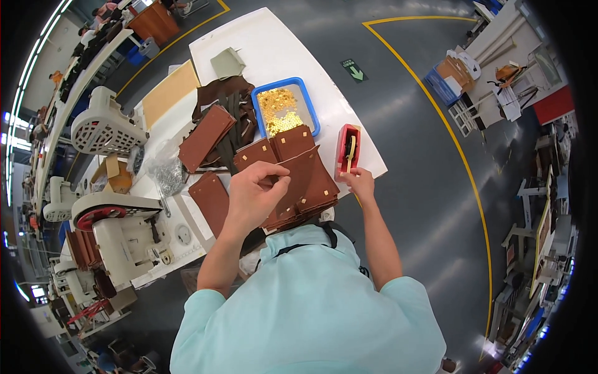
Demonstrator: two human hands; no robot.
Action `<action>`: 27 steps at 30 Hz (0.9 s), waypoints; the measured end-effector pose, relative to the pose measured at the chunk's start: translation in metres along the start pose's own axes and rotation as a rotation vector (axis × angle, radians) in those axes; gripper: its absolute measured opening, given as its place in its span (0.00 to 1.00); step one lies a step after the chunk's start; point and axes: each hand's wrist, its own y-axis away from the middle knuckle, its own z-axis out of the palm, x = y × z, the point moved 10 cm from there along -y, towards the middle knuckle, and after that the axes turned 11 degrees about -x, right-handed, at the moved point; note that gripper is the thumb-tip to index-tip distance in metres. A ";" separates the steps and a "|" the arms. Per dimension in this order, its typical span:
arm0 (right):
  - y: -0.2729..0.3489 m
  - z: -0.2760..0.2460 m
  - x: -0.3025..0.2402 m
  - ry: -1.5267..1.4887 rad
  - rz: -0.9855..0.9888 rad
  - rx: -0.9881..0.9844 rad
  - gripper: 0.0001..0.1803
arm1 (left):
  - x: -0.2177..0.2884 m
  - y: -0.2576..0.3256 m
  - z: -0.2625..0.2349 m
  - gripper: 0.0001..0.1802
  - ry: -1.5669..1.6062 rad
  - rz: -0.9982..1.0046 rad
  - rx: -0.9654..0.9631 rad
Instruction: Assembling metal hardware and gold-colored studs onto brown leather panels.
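My left hand [256, 192] is above a stack of brown leather panels [298, 181], thumb and forefinger closed in a pinch. What they hold, if anything, is too small to make out. Small gold-coloured squares sit near the corners of the panels. To the right, my right hand [361, 184] pinches at the near end of a red tape dispenser [341, 156]. A yellowish roll of tape [352, 148] stands inside it, and its end seems to be between my fingertips. Beyond the stack lies a blue-rimmed tray [315, 118] holding many small gold metal pieces [278, 109].
Left of the stack lie more brown panels [207, 138], dark strips [232, 128] and clear plastic bags [167, 168]. White sewing machines [121, 240] line the left side. A grey-green piece [228, 63] lies farther along the white table [261, 37]. The table's right edge borders the grey floor.
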 end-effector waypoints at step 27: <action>0.033 0.013 0.037 -0.124 -0.174 0.383 0.10 | 0.009 -0.028 0.012 0.14 -0.029 0.051 -0.144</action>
